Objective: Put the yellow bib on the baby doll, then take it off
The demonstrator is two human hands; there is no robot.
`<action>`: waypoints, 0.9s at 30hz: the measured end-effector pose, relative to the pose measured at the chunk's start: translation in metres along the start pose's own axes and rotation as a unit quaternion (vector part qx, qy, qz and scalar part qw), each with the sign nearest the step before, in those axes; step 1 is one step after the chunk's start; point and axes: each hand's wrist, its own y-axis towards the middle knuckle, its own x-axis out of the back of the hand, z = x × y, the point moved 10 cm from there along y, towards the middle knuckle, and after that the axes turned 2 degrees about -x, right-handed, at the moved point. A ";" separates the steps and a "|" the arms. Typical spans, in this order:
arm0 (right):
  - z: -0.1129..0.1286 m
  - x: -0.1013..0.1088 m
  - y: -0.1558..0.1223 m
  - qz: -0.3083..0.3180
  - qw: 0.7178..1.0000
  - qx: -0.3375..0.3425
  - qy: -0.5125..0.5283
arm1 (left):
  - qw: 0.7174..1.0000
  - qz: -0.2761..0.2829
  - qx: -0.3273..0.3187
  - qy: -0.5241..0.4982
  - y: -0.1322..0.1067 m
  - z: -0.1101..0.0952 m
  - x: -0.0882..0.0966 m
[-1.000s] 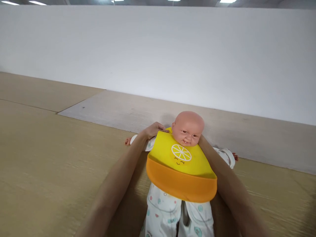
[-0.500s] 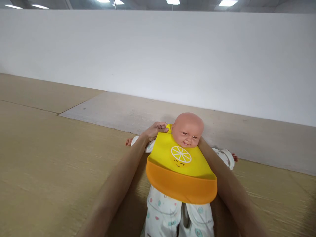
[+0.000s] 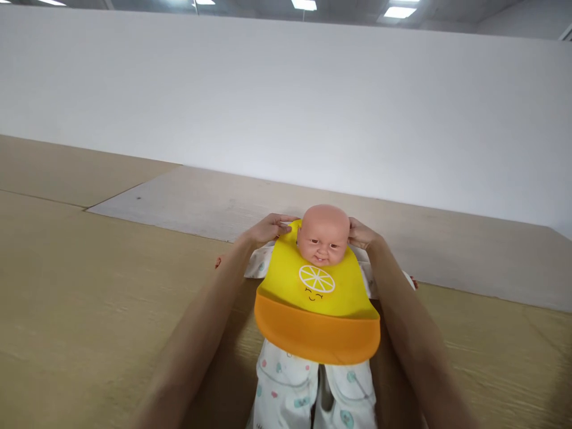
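Note:
A bald baby doll (image 3: 322, 232) in white printed clothes lies face up on the floor, arms spread out sideways. Over its chest is a yellow bib (image 3: 286, 280) with a white citrus slice, a smiling face and an orange catch pocket at the bottom. My left hand (image 3: 273, 227) pinches the bib's upper left edge beside the doll's neck. On the other side, my right hand (image 3: 363, 233) is curled against the head near the ear. Its fingertips are partly hidden behind the head, so what they hold does not show.
The tan wood-look floor (image 3: 111, 310) stretches to both sides, with a paler panel (image 3: 201, 202) behind the doll. A white wall (image 3: 286, 107) rises beyond it. The doll's printed trousers (image 3: 286, 387) lie between my forearms.
My right hand has come into view from behind the doll's head, beside its ear. The head now sits more upright, and the bib's left strap lies flatter under my left hand.

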 end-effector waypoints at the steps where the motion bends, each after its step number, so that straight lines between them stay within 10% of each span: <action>1: 0.002 0.001 0.000 0.009 1.000 -0.004 0.009 | 1.000 -0.009 0.001 0.007 0.001 -0.001 0.000; 11: 0.030 0.014 -0.008 -0.101 0.989 -0.046 -0.094 | 0.950 -0.107 -0.051 0.290 0.007 -0.020 0.015; 21: 0.014 -0.003 -0.040 -0.028 0.997 -0.064 0.018 | 0.984 -0.078 -0.024 0.157 0.007 -0.005 0.009; 27: 0.005 0.009 -0.055 -0.141 0.987 -0.072 0.016 | 0.973 -0.099 -0.048 0.201 0.009 -0.012 0.015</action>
